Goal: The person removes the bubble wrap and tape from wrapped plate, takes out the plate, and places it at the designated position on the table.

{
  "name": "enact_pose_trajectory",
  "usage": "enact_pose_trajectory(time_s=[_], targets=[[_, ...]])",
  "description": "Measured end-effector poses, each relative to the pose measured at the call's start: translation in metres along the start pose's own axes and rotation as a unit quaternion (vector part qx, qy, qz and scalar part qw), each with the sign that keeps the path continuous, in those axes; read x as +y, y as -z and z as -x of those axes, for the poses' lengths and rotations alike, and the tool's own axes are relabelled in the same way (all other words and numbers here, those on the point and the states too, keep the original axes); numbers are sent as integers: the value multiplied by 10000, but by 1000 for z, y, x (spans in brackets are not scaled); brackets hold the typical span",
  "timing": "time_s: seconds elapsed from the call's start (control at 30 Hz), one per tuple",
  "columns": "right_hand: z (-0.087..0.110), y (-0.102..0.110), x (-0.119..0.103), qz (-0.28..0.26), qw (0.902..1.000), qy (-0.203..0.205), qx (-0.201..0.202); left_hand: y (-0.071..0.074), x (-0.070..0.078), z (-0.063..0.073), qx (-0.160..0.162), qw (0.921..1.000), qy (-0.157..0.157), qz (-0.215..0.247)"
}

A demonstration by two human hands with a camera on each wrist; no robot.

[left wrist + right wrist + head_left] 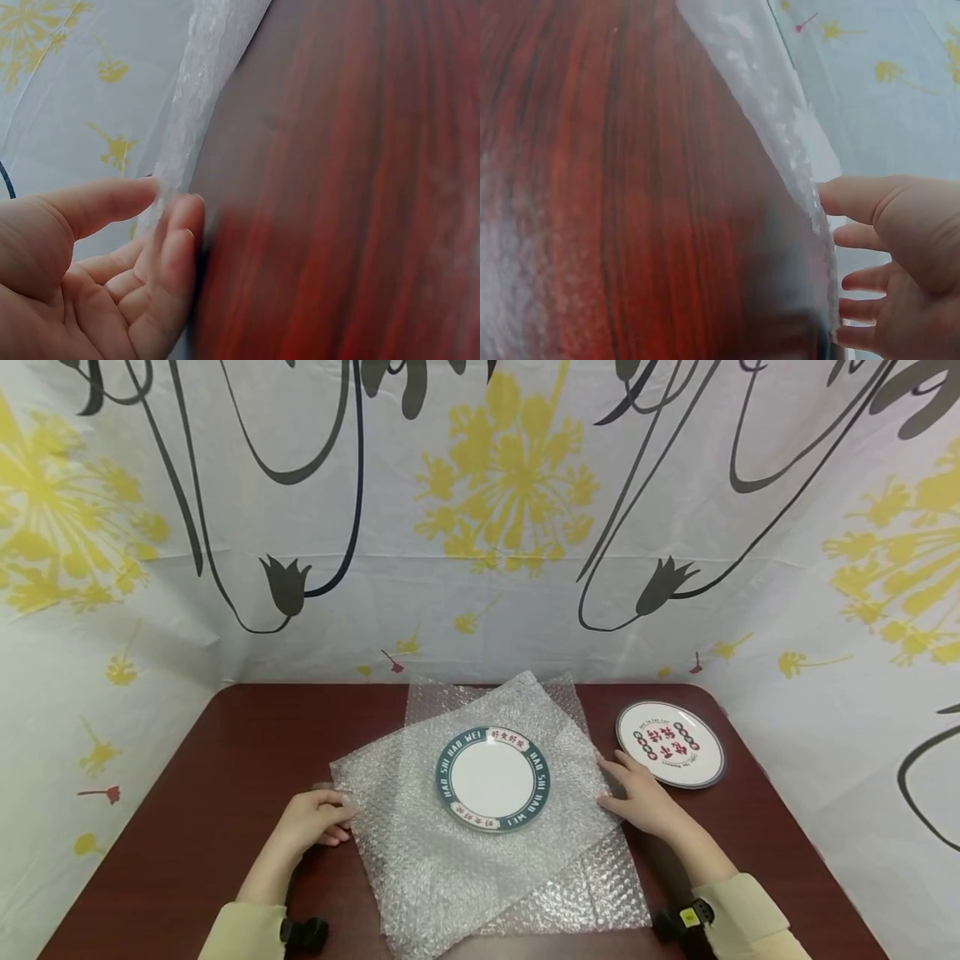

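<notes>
A round plate [492, 778] with a dark teal patterned rim lies face up on a sheet of bubble wrap [397, 852]. That sheet is turned at an angle over a second bubble wrap sheet [600, 893]. At its left edge, my left hand [313, 818] pinches the upper sheet between thumb and curled fingers; the left wrist view shows the thumb [112, 202] against the wrap. My right hand [637, 793] touches the sheet's right edge. In the right wrist view its fingers [862, 279] are nearly straight and spread along that edge.
A white oval plate [670, 745] with red characters lies at the back right of the dark red wooden table [247, 760], just beyond my right hand. A patterned cloth [465, 527] hangs behind the table and along its sides.
</notes>
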State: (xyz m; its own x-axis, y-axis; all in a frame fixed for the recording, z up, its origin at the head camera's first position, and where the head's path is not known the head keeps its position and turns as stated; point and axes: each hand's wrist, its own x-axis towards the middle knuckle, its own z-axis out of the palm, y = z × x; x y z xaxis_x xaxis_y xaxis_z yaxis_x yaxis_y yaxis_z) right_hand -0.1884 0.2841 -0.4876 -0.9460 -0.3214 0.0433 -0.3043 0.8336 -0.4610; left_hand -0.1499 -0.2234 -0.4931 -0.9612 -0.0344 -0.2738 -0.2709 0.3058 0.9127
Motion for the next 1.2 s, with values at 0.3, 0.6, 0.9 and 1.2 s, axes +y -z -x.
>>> enact_pose_trajectory(time_s=[0.3, 0.6, 0.9, 1.2], targets=[[2, 11, -18, 46, 9980, 339, 532, 6, 10, 11, 377, 9952, -80, -905], [2, 21, -41, -332, 9946, 357, 913, 4, 27, 18, 834, 9821, -609, -1575], [3, 28, -69, -633, 9908, 140, 1190, -7, 36, 22, 1089, 9666, -1502, -1766], [3, 23, -89, -1430, 9823, -406, 1138, -21, 38, 24, 930, 9408, -2480, -2115]])
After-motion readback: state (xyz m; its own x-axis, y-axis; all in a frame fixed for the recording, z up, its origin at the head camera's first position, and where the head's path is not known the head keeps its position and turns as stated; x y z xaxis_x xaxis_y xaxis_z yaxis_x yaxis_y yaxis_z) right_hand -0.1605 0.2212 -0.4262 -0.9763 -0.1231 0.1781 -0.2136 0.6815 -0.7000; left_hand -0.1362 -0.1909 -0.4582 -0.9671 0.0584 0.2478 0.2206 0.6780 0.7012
